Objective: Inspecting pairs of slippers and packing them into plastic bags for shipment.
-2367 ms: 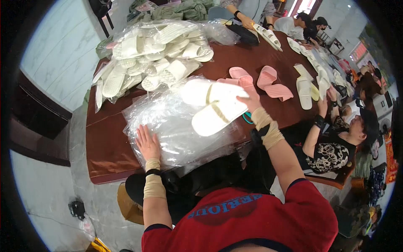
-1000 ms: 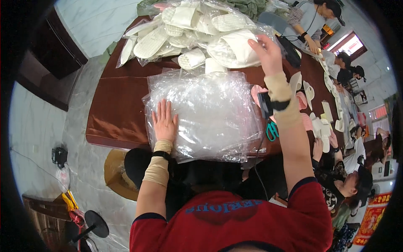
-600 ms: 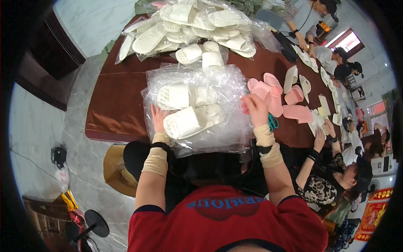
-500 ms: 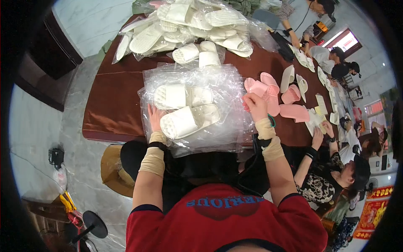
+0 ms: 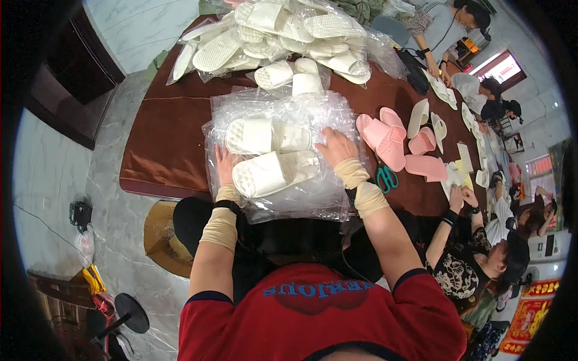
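A pair of white slippers, the upper slipper [image 5: 250,136] and the lower slipper [image 5: 259,175], lies side by side with toes to the left, in or under clear film, on a stack of clear plastic bags [image 5: 289,108]. My left hand [image 5: 226,167] rests by their toe ends, fingers stretched out on the plastic and partly covered by the lower slipper. By the heel ends, my right hand [image 5: 338,148] lies on the bags with its fingers apart. Both my wrists carry beige wraps and dark bands.
White bagged slippers [image 5: 271,36] are heaped at the table's far side. Pink slippers [image 5: 385,141] and teal-handled scissors [image 5: 386,178] lie to the right on the brown tablecloth [image 5: 162,132]. A co-worker [image 5: 460,268] sits close on my right, with several others farther along.
My right hand has moved left from the bags' right edge onto the plastic near the heels, and its fingers have spread. The scissors now show. My left hand stays by the toes.
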A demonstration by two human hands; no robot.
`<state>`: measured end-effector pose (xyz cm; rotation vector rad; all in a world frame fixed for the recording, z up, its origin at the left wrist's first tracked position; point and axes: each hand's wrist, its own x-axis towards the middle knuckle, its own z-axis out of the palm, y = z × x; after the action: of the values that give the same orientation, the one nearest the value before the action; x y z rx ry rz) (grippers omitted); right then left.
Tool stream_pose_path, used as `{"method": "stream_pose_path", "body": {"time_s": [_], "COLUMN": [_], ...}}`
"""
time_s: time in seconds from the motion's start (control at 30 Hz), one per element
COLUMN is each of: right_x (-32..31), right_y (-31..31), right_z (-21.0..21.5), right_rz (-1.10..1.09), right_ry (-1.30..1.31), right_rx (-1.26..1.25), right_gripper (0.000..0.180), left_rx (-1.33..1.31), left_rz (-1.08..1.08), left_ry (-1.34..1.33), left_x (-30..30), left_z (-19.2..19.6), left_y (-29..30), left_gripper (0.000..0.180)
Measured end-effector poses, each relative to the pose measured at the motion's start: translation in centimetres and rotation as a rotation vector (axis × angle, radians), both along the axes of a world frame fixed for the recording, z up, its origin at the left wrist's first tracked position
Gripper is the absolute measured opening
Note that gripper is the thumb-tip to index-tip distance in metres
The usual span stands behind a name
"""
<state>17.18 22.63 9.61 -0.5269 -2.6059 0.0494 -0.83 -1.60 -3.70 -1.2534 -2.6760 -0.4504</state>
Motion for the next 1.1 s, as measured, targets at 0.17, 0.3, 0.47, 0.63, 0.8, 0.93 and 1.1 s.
{"method": "stream_pose_path", "body": {"time_s": [0.17,0.3,0.47,0.63,0.8,0.93,1.1], "right_x": [3.9,4.4,2.0,0.9,1.9,2.6,2.9], "right_y": [5.0,3.8,-0.6,0.5,-1.3,2.4,4.3], "right_z": [-1.7,-0.2,2.4,0.4,-0.4,-3.4,-4.8], "right_rz": [-0.123,-0.301,0.143,-0.093,-0.034,0.065,-0.106], "right_ry": [-0.079,-0.085,0.236,-0.374,-0.399,-0.234,-0.401], "right_rx": [-0.447,-0.244,-0.372,-0.922,-0.617,-1.296,-1.454], "right_gripper": [0.022,0.017,0.015,0.035,0.038,0.03,0.03], "left_rx": [0.1,0.144,0.167,0.159,0.147,0.139,0.087], "left_rz": [0.041,0.065,0.06,0.045,0.057,0.066,0.053], "left_ry": [0.099,0.09,0.068,0.06,0.055,0.051,0.069], "left_x": [0.3,0.9,0.8,0.9,1.3,1.2,1.0], "left_z": [0.9,2.8,2.7,2.5,3.0,3.2,2.9], "left_y": [0.5,0.3,0.0,0.6,0.2,0.3,0.8], "left_gripper": [0.054,0.055,0.056,0.056,0.056,0.057,0.061]}}
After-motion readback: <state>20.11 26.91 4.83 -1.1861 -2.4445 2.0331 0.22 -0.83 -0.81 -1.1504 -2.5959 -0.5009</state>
